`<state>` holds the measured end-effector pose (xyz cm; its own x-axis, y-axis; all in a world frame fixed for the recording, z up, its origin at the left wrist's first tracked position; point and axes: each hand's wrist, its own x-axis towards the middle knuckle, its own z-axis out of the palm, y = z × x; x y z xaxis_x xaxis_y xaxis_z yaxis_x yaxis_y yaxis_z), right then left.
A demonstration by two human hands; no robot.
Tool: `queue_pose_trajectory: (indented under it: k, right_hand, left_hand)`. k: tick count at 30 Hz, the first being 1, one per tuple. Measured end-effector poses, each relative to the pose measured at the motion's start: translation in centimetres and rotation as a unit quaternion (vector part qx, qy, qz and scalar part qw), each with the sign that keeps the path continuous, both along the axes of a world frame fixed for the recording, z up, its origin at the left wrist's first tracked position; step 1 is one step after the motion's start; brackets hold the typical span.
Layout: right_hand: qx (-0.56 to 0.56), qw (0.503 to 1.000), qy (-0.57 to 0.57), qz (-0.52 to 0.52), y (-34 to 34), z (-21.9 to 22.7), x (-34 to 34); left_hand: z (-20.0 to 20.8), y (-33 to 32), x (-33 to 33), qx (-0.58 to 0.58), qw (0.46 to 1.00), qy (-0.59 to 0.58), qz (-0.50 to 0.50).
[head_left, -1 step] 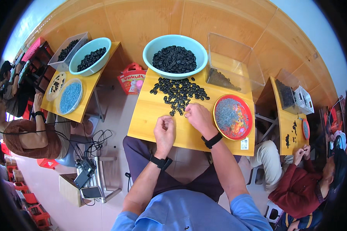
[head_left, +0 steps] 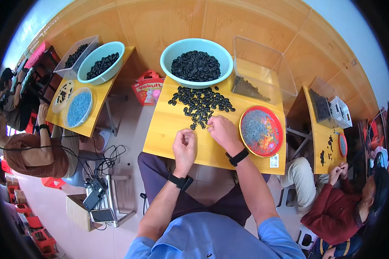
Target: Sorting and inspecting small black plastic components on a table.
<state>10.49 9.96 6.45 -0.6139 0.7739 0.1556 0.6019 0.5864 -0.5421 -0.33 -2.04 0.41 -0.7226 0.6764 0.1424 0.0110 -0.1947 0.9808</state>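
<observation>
Nothing shifted since earlier; left hand (head_left: 184, 146) fisted, contents hidden; right hand (head_left: 221, 131) pinching black rings (head_left: 201, 102).

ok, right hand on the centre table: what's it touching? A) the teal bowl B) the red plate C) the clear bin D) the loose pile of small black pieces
D: the right hand rests with its fingers at the near edge of the loose black pieces on the yellow table, apart from the red plate, teal bowl and clear bin.
</observation>
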Motion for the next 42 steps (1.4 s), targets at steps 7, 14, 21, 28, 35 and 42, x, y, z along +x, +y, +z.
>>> queue_pose_trajectory:
  k: [7, 14, 21, 28, 35, 42]
  right_hand:
    - [-0.008, 1.000, 0.012, 0.007, 0.0, -1.5, 0.5]
    - [-0.254, 0.922, 0.292, -0.027, -2.6, -2.5, 0.9]
    - [-0.356, 0.836, 0.415, -0.043, -4.1, -3.8, 2.5]
    - [-0.392, 0.812, 0.430, -0.047, -5.4, -3.7, 2.9]
    - [-0.082, 0.963, 0.235, -0.105, -3.6, 0.4, 8.5]
    - [0.039, 0.977, 0.001, -0.211, 3.1, 1.5, 18.7]
  left_hand:
    - [0.4, 0.2, 0.5, -0.024, 0.997, 0.064, -0.040]
    - [0.3, 0.2, 0.2, -0.053, 0.993, 0.068, -0.081]
    - [1.4, -0.1, 0.3, -0.097, 0.977, 0.092, -0.164]
    - [0.0, -0.2, -0.2, -0.084, 0.983, 0.013, -0.160]
    - [0.5, -0.4, -0.5, -0.079, 0.984, -0.022, -0.155]
    - [0.2, -0.2, -0.1, -0.089, 0.985, -0.013, -0.150]
